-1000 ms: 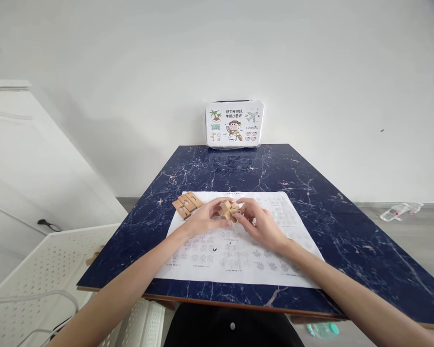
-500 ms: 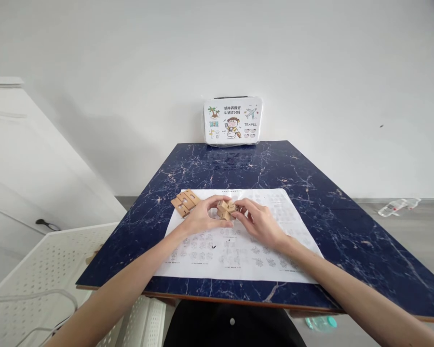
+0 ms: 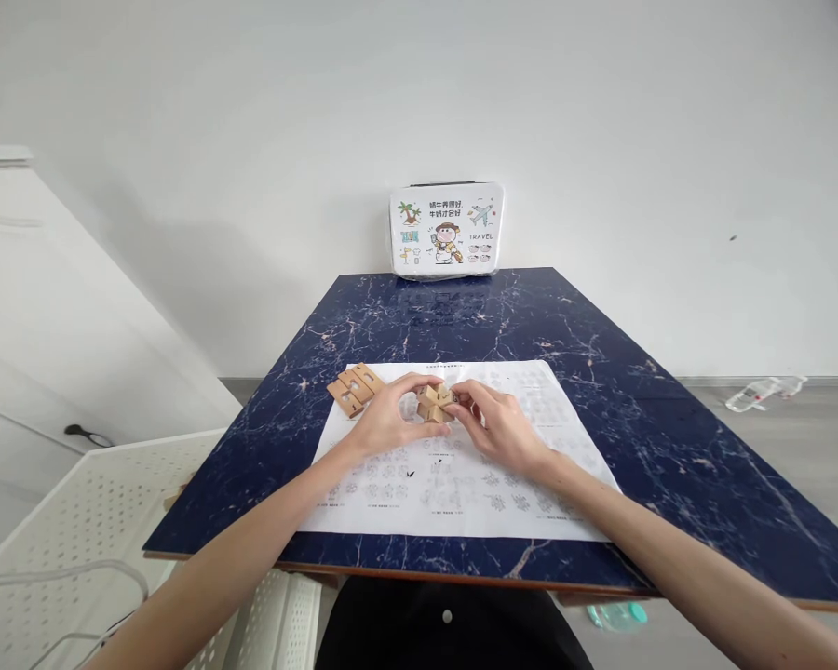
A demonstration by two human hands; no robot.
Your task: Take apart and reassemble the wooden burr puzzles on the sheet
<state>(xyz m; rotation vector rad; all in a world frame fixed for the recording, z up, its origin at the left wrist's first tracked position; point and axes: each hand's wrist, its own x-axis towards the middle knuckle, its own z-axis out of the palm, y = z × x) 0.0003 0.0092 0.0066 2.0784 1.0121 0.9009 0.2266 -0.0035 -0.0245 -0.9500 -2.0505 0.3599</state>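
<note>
A small wooden burr puzzle (image 3: pixel 433 400), made of interlocked notched blocks, is held just above the printed sheet (image 3: pixel 419 521). My left hand (image 3: pixel 383 421) grips it from the left, thumb below and fingers above. On the right side, my right hand (image 3: pixel 497 423) is closed with thumb and fingertips pinching the end of a block at the puzzle. The fingers partly hide that end. Several flat wooden pieces with cutouts and dark markings (image 3: pixel 355 389) lie together beside my left hand, over the sheet's upper left corner.
The sheet lies on a dark blue marbled table (image 3: pixel 453 340). A white cartoon-printed case (image 3: pixel 447 231) stands against the wall at the far edge. At the left is a white perforated cart (image 3: pixel 98 502) with cables; plastic bottles (image 3: pixel 764 393) lie on the floor.
Both hands stay around the burr puzzle, with only slight finger movement at its right side. The whole view has shifted a little. The flat wooden pieces have not moved.
</note>
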